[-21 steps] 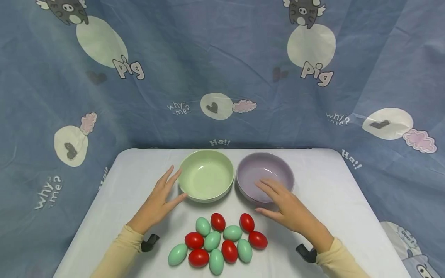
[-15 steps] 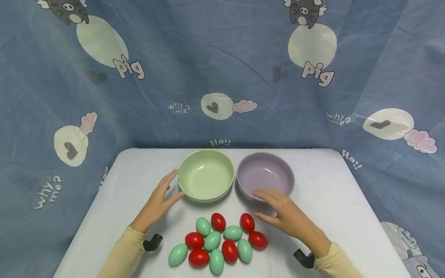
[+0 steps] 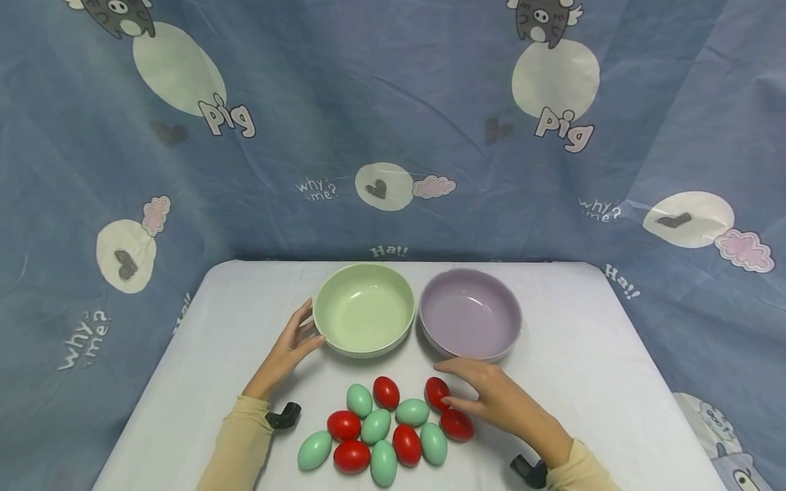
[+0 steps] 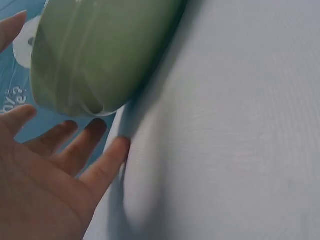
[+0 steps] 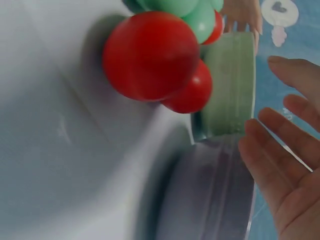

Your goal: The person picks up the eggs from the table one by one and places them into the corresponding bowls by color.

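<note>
At the near left side of the green bowl [image 3: 364, 310], my left hand [image 3: 285, 352] has its fingers spread close to the wall; whether they touch it I cannot tell. The left wrist view shows the fingers of that hand [image 4: 55, 175] extended beside the bowl [image 4: 100, 55]. My right hand [image 3: 503, 399] hovers with nothing in it, in front of the purple bowl [image 3: 470, 314] and over the right end of a group of red eggs [image 3: 457, 425] and green eggs [image 3: 434, 444]. In the right wrist view its fingers [image 5: 280, 160] are relaxed and apart.
Both bowls stand side by side near the back edge of the white table [image 3: 589, 354], with the eggs in a loose cluster in front of them. A blue patterned cloth [image 3: 307, 123] hangs behind and beside the table.
My right hand has moved from over the purple bowl toward the front, to the right-hand red eggs. The left hand has come closer to the green bowl, its fingers drawn somewhat together.
</note>
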Motion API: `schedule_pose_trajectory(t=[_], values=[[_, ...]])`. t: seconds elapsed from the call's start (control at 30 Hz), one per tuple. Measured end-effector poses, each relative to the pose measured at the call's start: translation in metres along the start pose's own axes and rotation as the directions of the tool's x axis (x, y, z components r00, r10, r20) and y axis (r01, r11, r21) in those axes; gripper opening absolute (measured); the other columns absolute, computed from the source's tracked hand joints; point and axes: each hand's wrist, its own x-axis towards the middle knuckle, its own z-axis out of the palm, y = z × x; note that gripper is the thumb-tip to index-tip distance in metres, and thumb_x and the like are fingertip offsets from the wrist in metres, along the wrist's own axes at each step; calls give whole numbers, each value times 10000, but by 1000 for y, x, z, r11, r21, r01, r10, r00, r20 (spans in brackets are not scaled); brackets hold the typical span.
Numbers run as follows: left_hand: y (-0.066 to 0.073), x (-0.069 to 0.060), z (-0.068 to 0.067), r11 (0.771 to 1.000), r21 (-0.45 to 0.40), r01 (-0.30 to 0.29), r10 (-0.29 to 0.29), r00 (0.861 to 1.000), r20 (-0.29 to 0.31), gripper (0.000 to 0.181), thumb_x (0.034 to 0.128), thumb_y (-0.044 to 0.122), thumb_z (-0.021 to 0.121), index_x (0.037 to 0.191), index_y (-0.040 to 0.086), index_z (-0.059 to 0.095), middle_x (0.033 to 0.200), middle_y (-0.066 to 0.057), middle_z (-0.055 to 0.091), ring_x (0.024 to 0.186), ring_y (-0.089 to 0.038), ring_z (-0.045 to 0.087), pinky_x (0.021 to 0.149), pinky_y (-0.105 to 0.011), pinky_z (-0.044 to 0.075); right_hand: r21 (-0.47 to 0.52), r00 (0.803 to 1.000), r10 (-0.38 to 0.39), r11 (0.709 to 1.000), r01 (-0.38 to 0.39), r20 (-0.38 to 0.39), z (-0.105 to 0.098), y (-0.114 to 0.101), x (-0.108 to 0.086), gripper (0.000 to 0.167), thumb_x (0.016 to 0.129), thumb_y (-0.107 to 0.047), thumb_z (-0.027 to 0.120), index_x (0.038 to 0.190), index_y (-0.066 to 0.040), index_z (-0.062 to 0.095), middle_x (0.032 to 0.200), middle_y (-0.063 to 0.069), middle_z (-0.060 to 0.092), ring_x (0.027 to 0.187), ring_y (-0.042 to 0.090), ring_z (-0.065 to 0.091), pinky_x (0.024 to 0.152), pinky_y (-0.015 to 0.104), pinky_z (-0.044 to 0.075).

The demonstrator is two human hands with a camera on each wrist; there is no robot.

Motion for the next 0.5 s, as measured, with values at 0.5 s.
schedule_pose_trajectory(t=[0.5], values=[[-17,4,8,993,-92,79,-80,997,-6,772,1043,296,628,1658,346,163,1707,-129,258,1528,-393,365,1218,-609,342,-36,982,138,990,-134,130,14,9,3,536,898,-250,811,1390,-123,640,1370,-16,689,1252,160,664,1070,401,558]])
